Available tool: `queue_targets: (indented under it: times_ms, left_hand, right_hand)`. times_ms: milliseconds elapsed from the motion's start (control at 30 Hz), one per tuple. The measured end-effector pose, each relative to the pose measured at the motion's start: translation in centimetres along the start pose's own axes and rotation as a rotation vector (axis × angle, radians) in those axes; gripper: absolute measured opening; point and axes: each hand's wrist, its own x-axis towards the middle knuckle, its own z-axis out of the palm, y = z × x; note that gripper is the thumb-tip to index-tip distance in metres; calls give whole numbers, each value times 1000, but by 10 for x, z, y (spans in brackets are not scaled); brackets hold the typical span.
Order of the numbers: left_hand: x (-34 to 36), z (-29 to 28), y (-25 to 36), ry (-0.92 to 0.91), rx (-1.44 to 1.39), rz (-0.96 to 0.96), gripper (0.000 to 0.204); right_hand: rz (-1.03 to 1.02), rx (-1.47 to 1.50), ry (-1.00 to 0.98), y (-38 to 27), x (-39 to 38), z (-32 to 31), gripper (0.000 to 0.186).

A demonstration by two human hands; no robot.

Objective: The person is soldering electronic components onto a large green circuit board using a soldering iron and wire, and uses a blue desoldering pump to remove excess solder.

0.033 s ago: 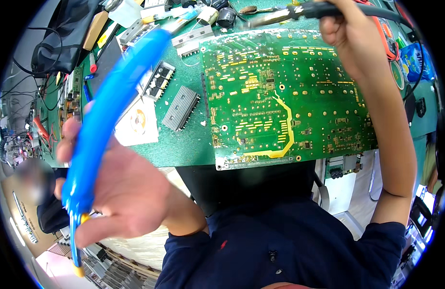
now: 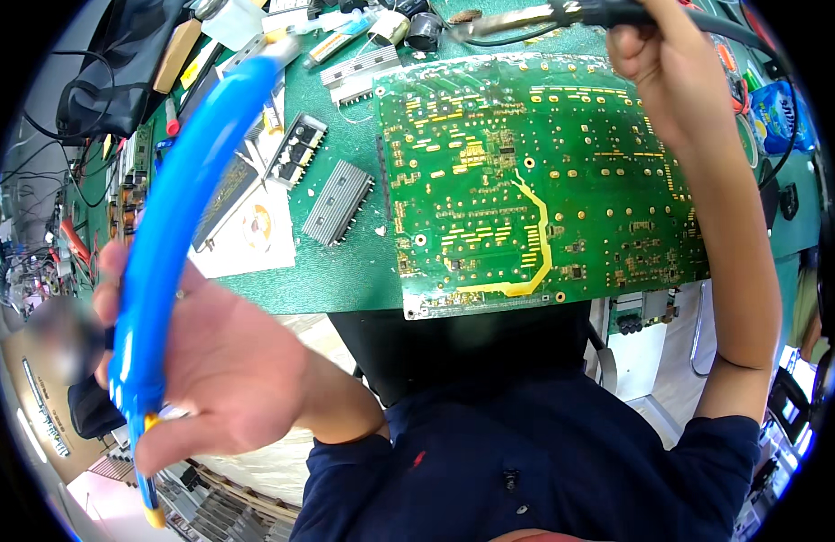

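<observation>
My left hand (image 2: 232, 375) is wrapped round a long blue desoldering pump (image 2: 178, 203), held up at the left with its pale nozzle pointing up and its yellow-ended plunger down by my thumb. At the top right, my right hand (image 2: 670, 86) grips the black handle of a soldering iron (image 2: 594, 13). Its metal barrel points left, over the far edge of a large green circuit board (image 2: 476, 203). That board lies in front of me, with gold pads and a thick bare gold track. Neither tool appears to touch it.
A finned grey heatsink (image 2: 338, 203) and a black part with white patches (image 2: 296, 152) lie left of the board. Further off are another heatsink (image 2: 361, 74), a tube (image 2: 339, 41) and a black cylinder (image 2: 426, 32). A blue packet (image 2: 781, 117) sits at right; the iron's cable runs past it.
The desoldering pump and my left hand have shifted slightly left and down. The soldering iron has moved a little, its tip slightly left and up. The circuit board has stayed put.
</observation>
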Motion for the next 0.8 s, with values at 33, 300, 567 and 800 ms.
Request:
queue_targets:
  times_ms: [33,300,567,800]
  left_hand:
    - [5,-6,8,-78,55,11,81]
    - [51,-58,62,-120,611,272,81]
    - [71,-54,58,-98,734,435,53]
    - [70,-74,68,92,1102,172,70]
  right_hand:
    - [-44,51,-16,-3,0,-4,25]
    - [-436,203,15,-1,2,-2,27]
    - [-348,5,-444,-8,4,-50,41]
    - [-276,-50,-510,-9,-1,-54,45]
